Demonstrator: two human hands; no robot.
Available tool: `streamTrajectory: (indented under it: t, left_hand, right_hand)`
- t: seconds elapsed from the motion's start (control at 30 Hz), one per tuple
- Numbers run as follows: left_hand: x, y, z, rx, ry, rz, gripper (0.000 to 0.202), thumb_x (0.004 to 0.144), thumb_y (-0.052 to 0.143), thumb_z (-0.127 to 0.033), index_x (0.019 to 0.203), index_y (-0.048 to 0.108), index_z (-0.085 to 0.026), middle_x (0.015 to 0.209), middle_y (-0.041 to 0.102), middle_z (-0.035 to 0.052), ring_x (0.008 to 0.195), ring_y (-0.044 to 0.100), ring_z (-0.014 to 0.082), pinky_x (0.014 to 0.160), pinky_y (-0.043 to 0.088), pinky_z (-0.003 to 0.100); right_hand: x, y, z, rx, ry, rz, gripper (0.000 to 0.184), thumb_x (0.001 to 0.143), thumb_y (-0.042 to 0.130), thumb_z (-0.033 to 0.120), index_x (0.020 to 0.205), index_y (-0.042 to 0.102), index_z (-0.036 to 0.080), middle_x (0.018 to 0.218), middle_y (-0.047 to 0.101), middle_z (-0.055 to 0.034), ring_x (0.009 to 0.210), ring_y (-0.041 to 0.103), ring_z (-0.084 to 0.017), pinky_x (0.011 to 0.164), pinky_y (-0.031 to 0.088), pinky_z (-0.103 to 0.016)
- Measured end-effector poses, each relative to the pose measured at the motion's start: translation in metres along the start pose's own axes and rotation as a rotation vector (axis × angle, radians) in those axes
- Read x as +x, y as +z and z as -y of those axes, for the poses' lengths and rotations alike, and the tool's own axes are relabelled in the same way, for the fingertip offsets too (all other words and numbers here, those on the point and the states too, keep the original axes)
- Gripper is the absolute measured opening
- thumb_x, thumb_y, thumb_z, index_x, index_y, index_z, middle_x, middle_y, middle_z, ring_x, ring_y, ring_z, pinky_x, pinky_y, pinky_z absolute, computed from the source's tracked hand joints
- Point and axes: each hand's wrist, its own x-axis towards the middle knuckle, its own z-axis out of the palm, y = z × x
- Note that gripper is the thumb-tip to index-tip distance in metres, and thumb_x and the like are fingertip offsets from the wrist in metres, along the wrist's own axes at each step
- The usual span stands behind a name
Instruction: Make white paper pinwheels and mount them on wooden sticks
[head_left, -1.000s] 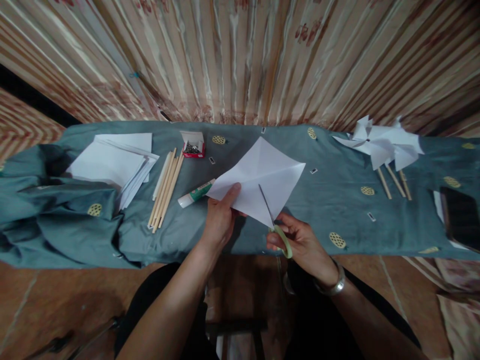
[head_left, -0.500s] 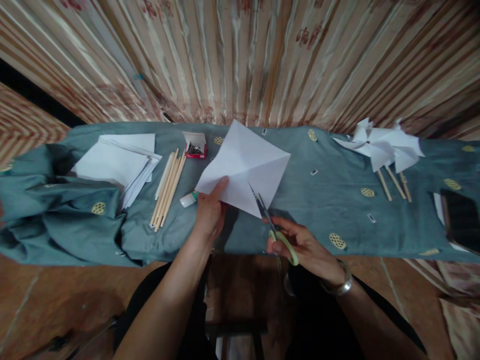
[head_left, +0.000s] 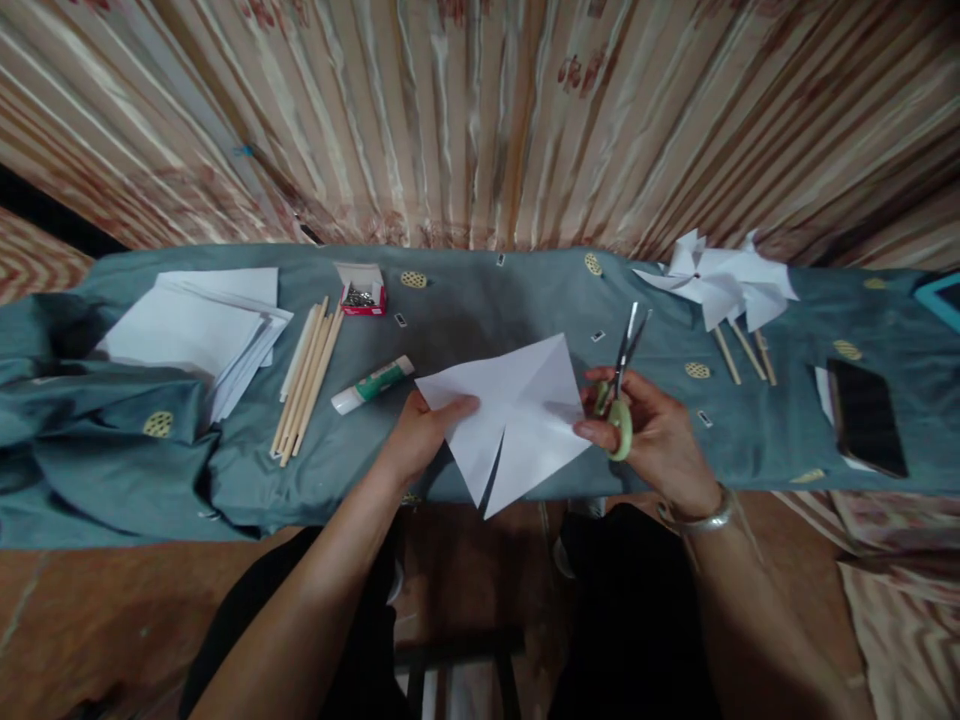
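Observation:
A creased white square of paper [head_left: 517,410] is held over the near part of the table, with a slit running from its near corner toward the middle. My left hand [head_left: 424,435] pinches its left side, thumb on top. Green-handled scissors [head_left: 622,390] are in my right hand [head_left: 660,440], blades pointing away from me and slightly apart. The right hand's thumb also touches the paper's right corner. Just left of the paper lies a glue stick [head_left: 373,384] with a green and white label.
Wooden sticks [head_left: 309,380], a small red box of metal pins [head_left: 362,292] and stacked white paper [head_left: 195,320] lie to the left. Several paper pinwheels [head_left: 720,280] and a phone [head_left: 866,415] lie to the right on the teal cloth [head_left: 525,300]. A striped curtain [head_left: 465,130] hangs behind.
The scissors have left the paper and swung upright at its right side. The paper has turned and come nearer, and a slit now shows in it. My right thumb has reached its corner.

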Motion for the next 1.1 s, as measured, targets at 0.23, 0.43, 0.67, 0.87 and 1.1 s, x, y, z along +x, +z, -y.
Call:
streamTrajectory:
  t: [0.23,0.43,0.67,0.87,1.1]
  left_hand:
    - [0.0,0.008,-0.003,-0.073,-0.046,0.154,0.042,0.059,0.082,-0.051,0.078,0.074,-0.014,0.087,0.074,0.0123,0.078,0.068,0.0252,0.07,0.053,0.035]
    - [-0.009,0.03,0.012,-0.049,0.006,0.253,0.075,0.052,0.087,-0.037,0.121,0.061,-0.023,0.123,0.065,0.0123,0.111,0.062,0.0281,0.089,0.049,0.039]
    - [-0.014,0.052,0.022,-0.01,0.127,0.104,0.033,0.062,0.081,-0.028,0.092,0.069,-0.02,0.094,0.074,0.0056,0.097,0.068,0.0236,0.088,0.051,0.034]
    - [-0.002,0.043,0.024,-0.045,0.179,-0.199,0.039,0.058,0.083,-0.019,0.094,0.068,-0.018,0.096,0.074,0.0049,0.089,0.068,0.0204,0.086,0.051,0.033]
    - [0.01,0.028,0.004,0.056,0.293,-0.174,0.02,0.062,0.08,-0.023,0.077,0.07,-0.015,0.074,0.071,0.0012,0.066,0.062,0.0143,0.064,0.049,0.026]
  right_hand:
    - [0.01,0.016,-0.007,0.005,0.029,-0.065,0.032,0.063,0.079,0.038,0.084,0.064,0.021,0.06,0.059,0.0061,0.053,0.048,-0.01,0.053,0.041,-0.024]
    - [0.019,0.036,-0.015,-0.04,-0.017,-0.321,0.036,0.066,0.075,0.043,0.091,0.061,0.021,0.06,0.057,0.0062,0.053,0.05,-0.012,0.055,0.042,-0.026]
    - [0.013,0.055,-0.01,-0.217,-0.05,-0.275,0.036,0.072,0.071,0.038,0.101,0.062,0.02,0.069,0.066,0.0011,0.063,0.06,-0.017,0.063,0.047,-0.031]
    - [0.014,0.056,-0.011,0.085,0.074,-0.184,0.044,0.062,0.079,0.044,0.095,0.061,0.021,0.071,0.069,0.0004,0.061,0.06,-0.016,0.056,0.049,-0.029]
    - [-0.007,0.061,-0.003,0.149,0.079,0.035,0.04,0.066,0.08,0.044,0.093,0.062,0.02,0.072,0.068,0.0007,0.062,0.057,-0.013,0.056,0.046,-0.025]
